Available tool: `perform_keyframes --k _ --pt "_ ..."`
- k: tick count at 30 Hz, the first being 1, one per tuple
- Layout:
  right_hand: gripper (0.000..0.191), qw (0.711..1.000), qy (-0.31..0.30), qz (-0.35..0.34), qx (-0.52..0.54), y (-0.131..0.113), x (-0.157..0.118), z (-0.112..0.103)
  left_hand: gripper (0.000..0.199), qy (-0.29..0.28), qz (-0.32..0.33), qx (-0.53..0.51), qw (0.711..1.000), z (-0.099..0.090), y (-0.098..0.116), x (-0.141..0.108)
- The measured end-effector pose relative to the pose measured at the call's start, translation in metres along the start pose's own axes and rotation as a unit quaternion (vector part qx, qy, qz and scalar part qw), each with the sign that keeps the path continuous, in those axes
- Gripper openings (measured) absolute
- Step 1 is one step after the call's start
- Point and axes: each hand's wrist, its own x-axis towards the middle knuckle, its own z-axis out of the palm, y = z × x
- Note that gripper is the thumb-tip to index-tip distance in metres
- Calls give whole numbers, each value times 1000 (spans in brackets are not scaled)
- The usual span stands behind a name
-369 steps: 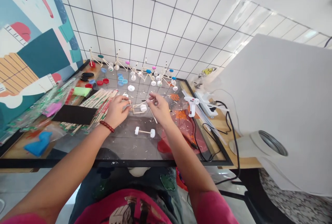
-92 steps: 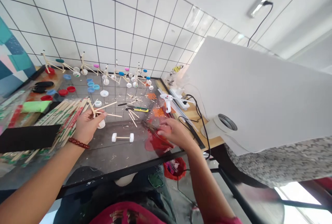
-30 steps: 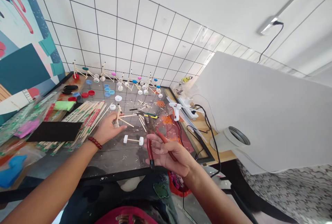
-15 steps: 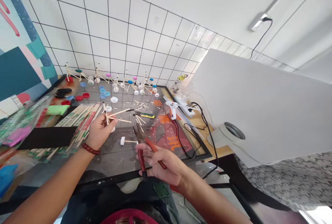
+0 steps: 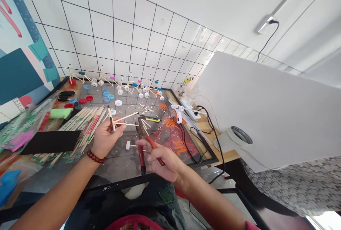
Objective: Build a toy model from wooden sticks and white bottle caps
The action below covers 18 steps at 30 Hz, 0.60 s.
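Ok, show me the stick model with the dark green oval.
The pale wooden-stick model at the row's far left end; its other models carry pink or blue ovals.

I see pliers (image 5: 152,144) with red handles. From them, a black sheet (image 5: 52,142) is at nine o'clock, light-blue caps (image 5: 107,99) at eleven, a white wall (image 5: 122,27) gridded in black at twelve, red film (image 5: 176,134) lettered in orange at three.
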Motion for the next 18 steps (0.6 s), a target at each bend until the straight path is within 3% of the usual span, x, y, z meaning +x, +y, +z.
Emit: perform_keyframes --k 9,18 --pt "56 1000 -5 -14 -12 -1 4 3 32 -23 3 8 1000 1 -1 -5" --pt "47 997 40 -53 -27 10 11 1 38 -51 -3 33 998 -1 2 -6"
